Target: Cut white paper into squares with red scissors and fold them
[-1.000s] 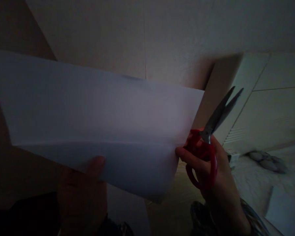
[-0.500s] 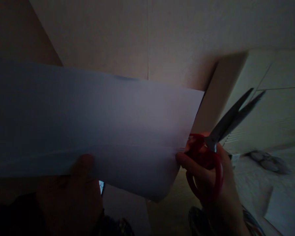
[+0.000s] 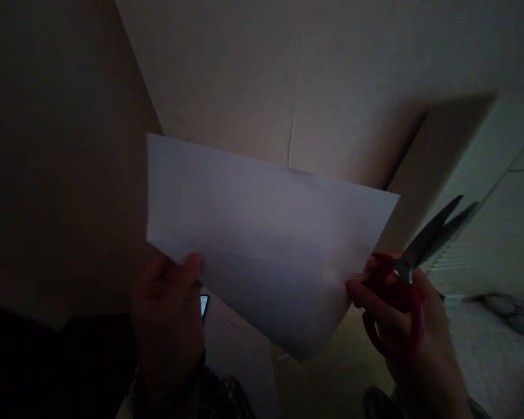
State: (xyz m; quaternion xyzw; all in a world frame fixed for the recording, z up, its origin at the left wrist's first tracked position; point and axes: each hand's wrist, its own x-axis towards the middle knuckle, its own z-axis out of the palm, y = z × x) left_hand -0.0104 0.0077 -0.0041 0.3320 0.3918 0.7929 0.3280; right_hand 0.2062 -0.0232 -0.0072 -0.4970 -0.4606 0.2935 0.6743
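A white sheet of paper (image 3: 262, 227) is held up in front of me, with a crease running along it and its lower edge bent to a point. My left hand (image 3: 168, 308) pinches its lower left edge, thumb on the near face. At the lower right edge, the fingertips of my right hand (image 3: 423, 331) grip the same sheet. Red-handled scissors (image 3: 413, 299) hang in that right hand too, handles around the fingers. Their grey blades stand slightly apart, pointing up and right, clear of the paper. The picture is dark.
Behind the paper is a pale wall (image 3: 227, 70) with a vertical seam. A light cabinet-like unit (image 3: 475, 174) stands at right. Below it, a dark looped object (image 3: 506, 311) lies on a pale surface. A lit screen (image 3: 204, 304) shows beside my left hand.
The paper appears smaller and farther off, its left edge now in view. My left hand has shifted up and right along it. The right hand and scissors sit lower and more to the right.
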